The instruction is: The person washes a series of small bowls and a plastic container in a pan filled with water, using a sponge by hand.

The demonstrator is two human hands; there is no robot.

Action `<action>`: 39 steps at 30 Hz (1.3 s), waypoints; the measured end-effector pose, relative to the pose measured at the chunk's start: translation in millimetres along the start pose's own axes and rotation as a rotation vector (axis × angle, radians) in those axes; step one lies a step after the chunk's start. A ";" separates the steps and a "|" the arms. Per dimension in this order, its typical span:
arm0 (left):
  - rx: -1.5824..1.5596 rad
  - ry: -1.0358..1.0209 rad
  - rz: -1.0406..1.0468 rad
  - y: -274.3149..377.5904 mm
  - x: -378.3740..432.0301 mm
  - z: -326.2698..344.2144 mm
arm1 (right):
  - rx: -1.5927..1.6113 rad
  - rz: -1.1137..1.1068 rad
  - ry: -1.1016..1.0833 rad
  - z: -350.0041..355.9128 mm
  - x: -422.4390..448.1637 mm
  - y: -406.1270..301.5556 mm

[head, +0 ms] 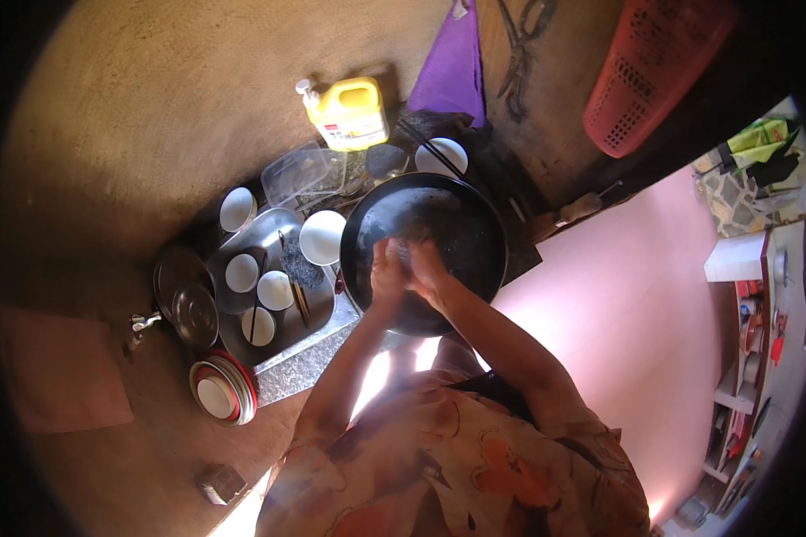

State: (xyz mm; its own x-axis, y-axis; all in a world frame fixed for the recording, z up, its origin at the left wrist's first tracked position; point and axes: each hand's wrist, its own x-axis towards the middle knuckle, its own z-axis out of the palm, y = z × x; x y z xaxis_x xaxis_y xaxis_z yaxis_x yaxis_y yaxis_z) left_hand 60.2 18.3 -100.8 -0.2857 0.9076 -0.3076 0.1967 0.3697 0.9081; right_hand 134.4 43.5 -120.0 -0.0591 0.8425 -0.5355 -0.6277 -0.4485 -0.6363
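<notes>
My left hand (pixel 387 272) and my right hand (pixel 428 265) are close together above a black wok (pixel 470 221). Between the palms shows a small grey thing (pixel 404 251), too blurred to name, and both hands press on it. Motion blurs the fingertips, which point away from me. The wok's wide, dark inside has a pale sheen on its far left part. At the wok's left edge stands a white bowl (pixel 322 238), and another white bowl (pixel 441 158) with dark chopsticks (pixel 432 149) across it sits behind the wok.
Left, a steel sink (pixel 322 312) holds several white bowls (pixel 275 290), chopsticks and dark mesh (pixel 300 265). Metal lids (pixel 195 314) and stacked dishes (pixel 223 389) line its left side. Behind stand a yellow jug (pixel 349 114) and clear plastic container (pixel 295 176). A purple cloth (pixel 449 74) hangs above.
</notes>
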 end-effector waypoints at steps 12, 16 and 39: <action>-0.506 -0.443 0.066 52.3 -3.6 -32.2 | -0.926 -0.160 -0.553 9.7 -31.6 -59.7; -0.326 -0.393 0.227 53.4 3.4 -38.4 | -1.495 -0.451 -0.692 11.9 -47.2 -77.6; 0.593 -0.060 0.364 34.8 3.1 -38.0 | -1.918 -0.601 -0.946 -16.9 -30.3 -57.3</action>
State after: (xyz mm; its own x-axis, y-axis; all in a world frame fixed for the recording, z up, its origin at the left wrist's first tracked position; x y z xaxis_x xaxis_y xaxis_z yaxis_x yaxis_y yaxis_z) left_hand 30.5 26.4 -59.3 -0.0557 0.9975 -0.0439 0.7541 0.0708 0.6530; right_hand 185.2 38.6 -76.7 -0.8246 0.5430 -0.1585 0.5393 0.6700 -0.5102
